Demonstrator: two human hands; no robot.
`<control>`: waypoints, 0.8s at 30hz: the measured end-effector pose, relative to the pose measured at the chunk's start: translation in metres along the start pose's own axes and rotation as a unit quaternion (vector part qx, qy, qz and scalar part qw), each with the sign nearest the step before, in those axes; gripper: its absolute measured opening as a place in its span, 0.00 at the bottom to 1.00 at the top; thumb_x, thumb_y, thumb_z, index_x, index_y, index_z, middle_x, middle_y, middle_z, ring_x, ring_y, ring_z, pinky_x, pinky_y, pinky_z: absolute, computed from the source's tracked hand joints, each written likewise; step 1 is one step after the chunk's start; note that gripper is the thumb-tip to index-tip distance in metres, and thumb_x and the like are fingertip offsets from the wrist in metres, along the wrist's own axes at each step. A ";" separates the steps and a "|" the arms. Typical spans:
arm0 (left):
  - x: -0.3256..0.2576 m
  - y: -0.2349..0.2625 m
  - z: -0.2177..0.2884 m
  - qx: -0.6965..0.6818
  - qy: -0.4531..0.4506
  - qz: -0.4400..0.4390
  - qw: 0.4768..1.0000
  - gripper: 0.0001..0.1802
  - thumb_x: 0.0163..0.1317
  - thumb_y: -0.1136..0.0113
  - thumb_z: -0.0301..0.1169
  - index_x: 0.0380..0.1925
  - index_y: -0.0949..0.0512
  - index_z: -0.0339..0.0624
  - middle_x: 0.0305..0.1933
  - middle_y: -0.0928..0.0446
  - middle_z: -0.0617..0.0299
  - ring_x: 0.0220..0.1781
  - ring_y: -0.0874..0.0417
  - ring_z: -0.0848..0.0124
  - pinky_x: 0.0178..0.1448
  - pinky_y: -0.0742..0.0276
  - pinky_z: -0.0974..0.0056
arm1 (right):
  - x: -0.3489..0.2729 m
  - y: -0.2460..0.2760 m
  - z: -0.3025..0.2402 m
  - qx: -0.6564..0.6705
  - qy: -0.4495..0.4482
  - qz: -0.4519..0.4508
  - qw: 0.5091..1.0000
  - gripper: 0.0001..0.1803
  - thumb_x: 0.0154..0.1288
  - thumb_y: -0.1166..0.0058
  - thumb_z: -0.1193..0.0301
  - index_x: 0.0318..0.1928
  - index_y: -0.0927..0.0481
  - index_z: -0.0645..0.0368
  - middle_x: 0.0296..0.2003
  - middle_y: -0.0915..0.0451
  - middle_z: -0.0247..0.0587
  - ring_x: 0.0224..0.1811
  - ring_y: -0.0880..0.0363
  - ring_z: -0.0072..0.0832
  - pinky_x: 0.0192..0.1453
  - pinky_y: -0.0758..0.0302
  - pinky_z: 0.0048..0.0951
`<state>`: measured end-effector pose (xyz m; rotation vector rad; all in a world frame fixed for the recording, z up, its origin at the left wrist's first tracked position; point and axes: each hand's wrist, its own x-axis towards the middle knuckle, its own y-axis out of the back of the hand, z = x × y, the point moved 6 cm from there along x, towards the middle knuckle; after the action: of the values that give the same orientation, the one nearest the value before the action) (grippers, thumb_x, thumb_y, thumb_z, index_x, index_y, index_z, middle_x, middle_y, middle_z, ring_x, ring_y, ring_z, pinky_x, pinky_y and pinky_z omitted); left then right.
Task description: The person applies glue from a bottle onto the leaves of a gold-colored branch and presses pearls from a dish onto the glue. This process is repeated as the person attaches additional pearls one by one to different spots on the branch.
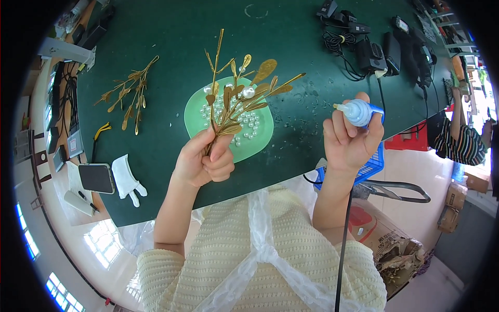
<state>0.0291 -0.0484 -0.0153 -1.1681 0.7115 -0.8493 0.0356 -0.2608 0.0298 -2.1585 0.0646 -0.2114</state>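
Note:
My left hand (207, 160) is closed round the stems of a gold leaf spray (226, 106), which stands up and fans out above the fist. A few white pearls (248, 92) show among its leaves. Behind the spray lies a light green plate (260, 139) with many loose pearl beads on it, partly hidden by the leaves. Off to the right, my right hand (349, 136) grips a small blue glue bottle (358, 113) with a pale nozzle pointing left, apart from the spray.
Another gold spray (132, 93) lies at the left of the green table (182, 31). Nearby are yellow-handled tweezers (102, 131), a phone (96, 178) and a white glove (126, 179). Black adapters and cables (370, 54) sit at the far right. A blue basket (370, 169) stands below the table edge.

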 end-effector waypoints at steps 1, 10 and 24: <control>0.000 0.001 -0.001 0.008 0.005 0.013 1.000 0.24 0.66 0.72 0.46 0.16 0.42 0.43 0.08 0.52 0.70 0.07 0.54 0.79 0.11 0.60 0.72 | 0.000 -0.004 0.001 -0.001 -0.001 0.000 1.000 0.15 0.61 0.56 0.57 0.33 0.37 0.55 0.14 0.39 0.29 0.11 0.48 0.15 0.15 0.50 0.17; 0.001 0.000 -0.005 0.030 0.024 0.054 0.998 0.25 0.66 0.69 0.48 0.15 0.41 0.45 0.08 0.51 0.72 0.10 0.54 0.83 0.12 0.61 0.74 | -0.014 0.001 0.003 -0.198 0.063 0.152 0.966 0.18 0.60 0.57 0.55 0.22 0.36 0.55 0.18 0.38 0.34 0.21 0.38 0.23 0.26 0.40 0.24; 0.003 -0.002 -0.005 0.068 0.028 0.076 0.994 0.24 0.66 0.68 0.47 0.14 0.41 0.45 0.09 0.52 0.73 0.10 0.54 0.83 0.13 0.61 0.74 | -0.023 -0.055 -0.004 -0.497 0.322 -0.001 0.806 0.17 0.52 0.47 0.66 0.16 0.32 0.65 0.12 0.34 0.37 0.12 0.37 0.25 0.16 0.39 0.22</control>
<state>0.0262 -0.0539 -0.0152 -0.9590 0.7661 -0.7927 0.0102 -0.2302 0.0738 -3.0028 0.7015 -1.1164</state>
